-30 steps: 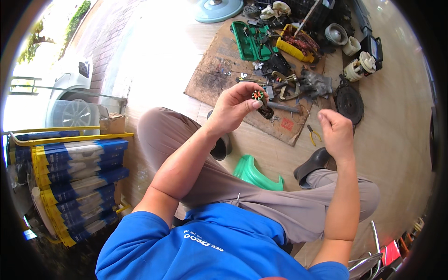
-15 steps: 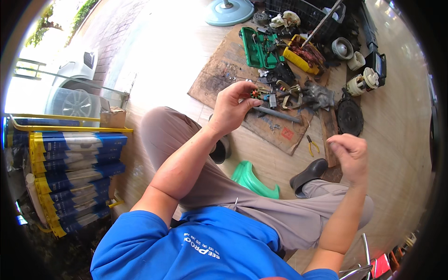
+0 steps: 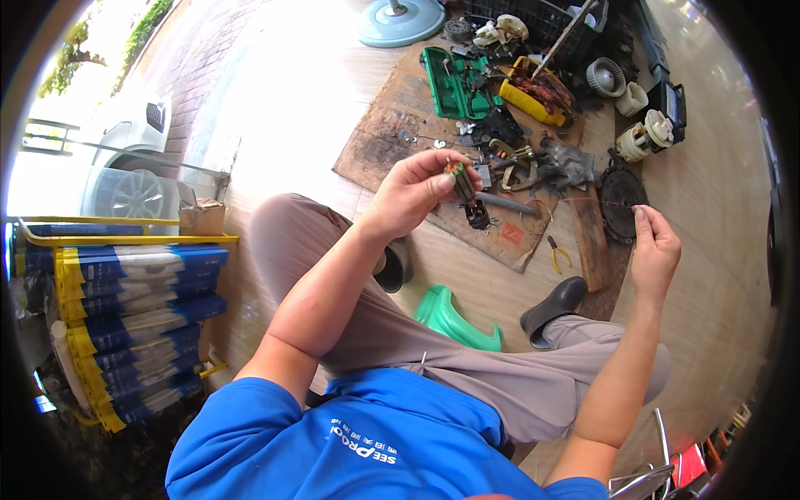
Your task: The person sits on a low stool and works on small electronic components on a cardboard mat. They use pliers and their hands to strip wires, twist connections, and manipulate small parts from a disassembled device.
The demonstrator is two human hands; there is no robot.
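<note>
My left hand grips a small motor rotor with a green and orange end and a dark lower end, held above the stained cardboard. Off to the right, my right hand is closed in a pinch on a thin copper-coloured wire, which runs leftward toward the rotor; its far end is hard to make out. Beneath the rotor lie a grey tube and assorted metal tools. Yellow-handled pliers rest on the floor between my hands, near a wooden plank.
Around the cardboard are a green case, yellow tray, grey gloves, black disc and white pump parts. A green plastic piece lies between my legs. Stacked blue-yellow packages fill a rack at left.
My right hand has moved outward to the right, with the wire now showing stretched from it. My left hand stays in about the same place, the rotor's dark end more visible.
</note>
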